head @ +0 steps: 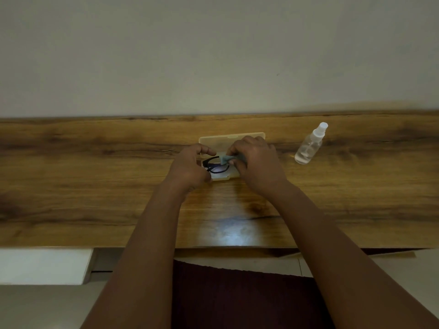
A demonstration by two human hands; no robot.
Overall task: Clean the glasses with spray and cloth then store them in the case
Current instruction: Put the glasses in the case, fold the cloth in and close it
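Black-framed glasses lie in the open pale-yellow case at the middle of the wooden table. My left hand curls around the left end of the glasses and the case. My right hand pinches a small grey-blue cloth against the right part of the frame. The right half of the glasses is hidden by the cloth and fingers. A clear spray bottle with a white cap stands apart to the right of the case.
The table runs along a plain wall at the back. Its front edge is near me, with a white ledge below on the left and dark red fabric under the edge.
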